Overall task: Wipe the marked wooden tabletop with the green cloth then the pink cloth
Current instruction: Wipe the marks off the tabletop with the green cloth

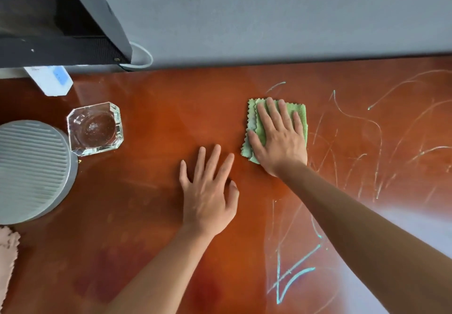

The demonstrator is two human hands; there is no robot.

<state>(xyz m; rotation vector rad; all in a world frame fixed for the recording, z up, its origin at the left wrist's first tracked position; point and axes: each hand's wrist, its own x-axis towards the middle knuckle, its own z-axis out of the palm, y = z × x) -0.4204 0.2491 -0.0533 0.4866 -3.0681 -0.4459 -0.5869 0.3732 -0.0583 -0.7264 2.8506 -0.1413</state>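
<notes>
My right hand (278,137) lies flat with straight fingers on the folded green zigzag-edged cloth (297,115), pressing it down so it rubs hard. The cloth sits near the far edge of the shiny red-brown wooden tabletop (159,118), just beside the pale blue scribbles (293,269) I think it must clean next. My left hand (208,191) rests flat and holds nothing, likely steadying me. The fluffy pink cloth (7,252) waits at the left edge for later.

Wooden tabletop (156,122), glossy reddish-brown, with pale blue-white scribble marks (293,272) across its right part. Resting on it: folded green cloth (299,115) under right hand (278,140), left hand (208,193) flat beside, glass ashtray (95,129), round grey ribbed device (31,169), pink cloth (7,252) at left edge.
</notes>
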